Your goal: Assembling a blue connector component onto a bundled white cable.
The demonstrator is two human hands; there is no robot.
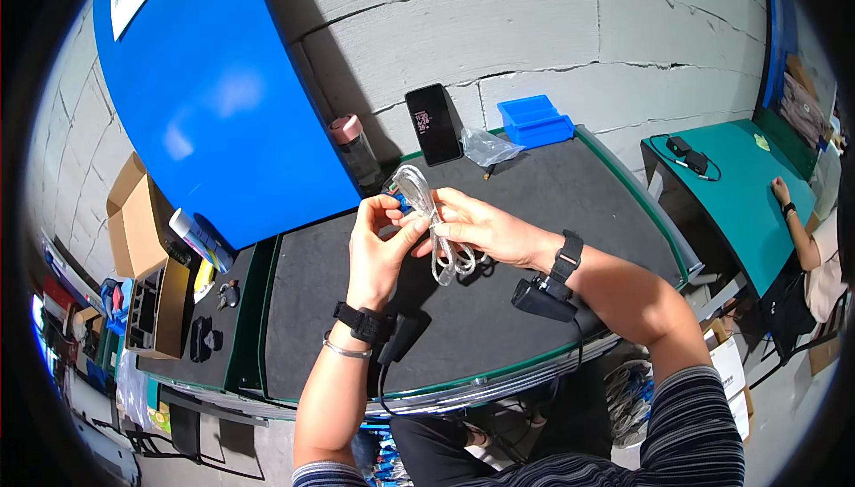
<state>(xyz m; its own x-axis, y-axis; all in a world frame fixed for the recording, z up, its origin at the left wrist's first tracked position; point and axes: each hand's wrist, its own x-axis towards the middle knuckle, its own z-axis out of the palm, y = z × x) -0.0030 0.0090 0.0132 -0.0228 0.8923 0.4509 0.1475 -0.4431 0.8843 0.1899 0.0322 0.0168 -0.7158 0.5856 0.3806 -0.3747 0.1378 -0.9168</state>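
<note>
A coiled, translucent grey cable (452,263) hangs between my two hands above the dark mat of the workbench. My right hand (490,227) grips the bundle at its middle, thumb and fingers pressed round it. At the left side of the bundle, my left hand (378,242) has thumb and fingers drawn together in a pinch. By those fingertips shows a small blue piece, perhaps the cable's connector, partly hidden. Loops of the cable stick out above and below my right fingers. Each wrist wears a black strap with a small dark device.
At the back stand a bottle with a pink lid (346,128), a phone (434,125), a plastic bag (488,146) and a blue bin (536,122). A blue panel (223,104) rises at left, beside an open cardboard box (165,309). Another person's arm rests on a green table (730,202).
</note>
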